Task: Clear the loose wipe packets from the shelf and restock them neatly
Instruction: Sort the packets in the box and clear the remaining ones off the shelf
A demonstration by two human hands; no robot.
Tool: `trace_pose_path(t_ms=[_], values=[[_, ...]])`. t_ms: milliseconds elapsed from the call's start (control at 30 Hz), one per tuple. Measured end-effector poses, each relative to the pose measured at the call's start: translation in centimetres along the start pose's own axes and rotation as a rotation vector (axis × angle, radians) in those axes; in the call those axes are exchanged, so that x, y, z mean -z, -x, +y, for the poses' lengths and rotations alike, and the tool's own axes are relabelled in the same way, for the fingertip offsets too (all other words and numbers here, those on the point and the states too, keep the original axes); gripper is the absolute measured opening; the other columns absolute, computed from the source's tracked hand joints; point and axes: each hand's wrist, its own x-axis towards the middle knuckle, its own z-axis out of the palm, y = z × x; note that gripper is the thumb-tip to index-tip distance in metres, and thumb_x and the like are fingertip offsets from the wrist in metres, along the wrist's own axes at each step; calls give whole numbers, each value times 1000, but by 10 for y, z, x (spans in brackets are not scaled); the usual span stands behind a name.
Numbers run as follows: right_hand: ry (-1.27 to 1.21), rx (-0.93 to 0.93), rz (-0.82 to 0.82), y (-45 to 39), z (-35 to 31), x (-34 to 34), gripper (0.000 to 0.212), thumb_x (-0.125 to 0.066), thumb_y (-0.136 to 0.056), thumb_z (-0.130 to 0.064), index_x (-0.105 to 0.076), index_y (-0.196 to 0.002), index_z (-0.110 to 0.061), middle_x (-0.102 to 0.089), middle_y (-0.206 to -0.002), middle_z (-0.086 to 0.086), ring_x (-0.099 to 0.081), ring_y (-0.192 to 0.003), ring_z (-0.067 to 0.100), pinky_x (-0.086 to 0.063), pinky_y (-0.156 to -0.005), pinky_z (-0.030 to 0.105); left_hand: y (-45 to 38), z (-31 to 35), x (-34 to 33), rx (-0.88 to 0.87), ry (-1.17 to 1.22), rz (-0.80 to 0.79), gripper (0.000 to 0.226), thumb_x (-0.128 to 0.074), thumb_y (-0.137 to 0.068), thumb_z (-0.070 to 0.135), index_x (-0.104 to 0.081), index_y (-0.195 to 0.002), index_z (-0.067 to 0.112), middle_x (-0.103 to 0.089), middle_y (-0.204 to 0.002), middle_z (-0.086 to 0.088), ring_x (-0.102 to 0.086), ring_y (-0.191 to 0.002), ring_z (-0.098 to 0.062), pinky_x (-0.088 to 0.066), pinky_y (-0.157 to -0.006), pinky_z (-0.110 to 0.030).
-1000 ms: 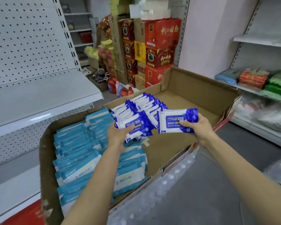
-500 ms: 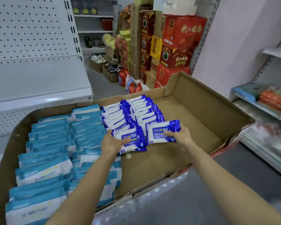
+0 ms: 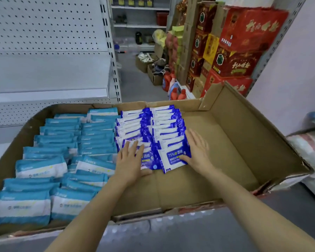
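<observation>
Front blue-and-white wipe packet (image 3: 173, 157): "75% 酒精" with "Alcohol Wi…" beneath, the rest hidden by the right hand (image 3: 198, 151).
Packet under the left hand (image 3: 129, 159): "酒精" only.
Red cartons (image 3: 251, 28): gold Chinese characters, too blurred to read.
Teal packets (image 3: 40, 168): print illegible.

big open cardboard box (image 3: 240, 135) holding everything, light blue wipe packs (image 3: 62, 142) in rows on the left side, dark blue 75% alcohol wipe packs (image 3: 153, 124) in 2 rows mid box, right part bare cardboard
</observation>
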Motion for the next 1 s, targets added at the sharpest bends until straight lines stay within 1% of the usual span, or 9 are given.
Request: trace_pose_path(t_ms=[67,167,300,433,633,767,867,933,1000], values=[[174,253,-67,2,6,-3,104,-74,-75,-54,-21,-154,-13,-17,-161,6,-7,-149,21,-7,-120,45,5,-5,-2,-61,-102,-108,102,-54,-85,68,7,-156,29,17,-163,-3,16,-149,-31,0,-120,-46],[313,399,-151,0,4,-5,99,-71,-76,-57,-26,-153,-13,-25,-159,6,-13,-149,23,6,-119,36,5,-6,-3,-71,-143,-70,98,-58,-88,60,6,-156,29,13,-164,-2,11,-150,-30,0,-121,-45],[231,320,-135,-16,-17,-8,84,-66,-86,-47,-25,-152,-13,-28,-157,4,-17,-147,21,7,-117,28,-8,1,-4,19,-161,101,88,-57,-94,47,2,-156,28,-6,-164,-8,-5,-150,-32,-5,-122,-46],[233,244,-113,-17,-29,-15,83,-64,-88,-45,-23,-152,-9,-27,-155,8,-18,-146,24,-1,-120,35,-17,6,-4,103,-210,108,79,-49,-99,33,3,-156,20,-2,-164,-10,1,-150,-32,-6,-122,-48],[261,256,-151,-13,-29,-6,84,-58,-91,-50,-19,-153,-10,-20,-160,7,-14,-147,21,-2,-119,30,-10,1,5,56,-130,32,107,-65,-86,53,8,-156,20,8,-164,-7,9,-151,-26,-2,-123,-44],[141,261,-78,-6,-47,0,70,-59,-93,-44,-32,-149,-11,-34,-153,3,-27,-142,21,-14,-116,29,0,-6,20,15,-68,99,96,-65,-87,50,-8,-156,17,-6,-164,-7,-4,-151,-25,-8,-121,-37],[47,286,-8,-2,-73,0,63,-62,-92,-42,-44,-143,-10,-49,-143,6,-42,-133,25,-31,-109,35,17,-20,38,-4,-17,190,82,-64,-89,48,-24,-153,18,-25,-159,-5,-22,-146,-24,-19,-118,-34],[8,299,41,-1,-94,-1,57,-62,-92,-41,-51,-138,-9,-57,-135,7,-49,-126,27,-37,-104,38,32,-34,48,-29,10,297,73,-68,-87,44,-39,-147,15,-43,-148,-6,-39,-136,-26,-31,-111,-37],[-25,329,117,4,-125,-2,52,-60,-92,-42,-58,-131,-9,-63,-124,8,-56,-116,29,-43,-98,39,54,-56,58,-56,7,415,64,-80,-77,39,-58,-131,12,-61,-126,-8,-57,-115,-30,-46,-95,-42]])
